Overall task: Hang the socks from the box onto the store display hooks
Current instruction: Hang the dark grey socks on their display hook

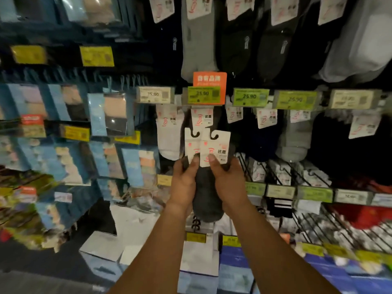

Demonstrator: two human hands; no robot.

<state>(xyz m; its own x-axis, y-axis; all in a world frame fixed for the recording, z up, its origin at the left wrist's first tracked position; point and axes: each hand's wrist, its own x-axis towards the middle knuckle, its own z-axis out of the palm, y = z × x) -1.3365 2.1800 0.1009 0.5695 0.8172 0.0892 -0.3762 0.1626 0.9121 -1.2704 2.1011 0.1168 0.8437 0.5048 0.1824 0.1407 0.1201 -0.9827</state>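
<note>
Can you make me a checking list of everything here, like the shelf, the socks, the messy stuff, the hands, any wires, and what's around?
Surface: wire display rack, hooks mostly hidden behind stock.
Job's things: two dark sock packs with white header cards, black hanger hooks up, held just below the orange sign; not yet hung.
Clutter: loose white packs lower down.
Grips: left hand and right hand each pinch a card, thumbs in front.
Cables: nothing seen.
Surroundings: hanging socks, price tags, boxed packs left.
</note>
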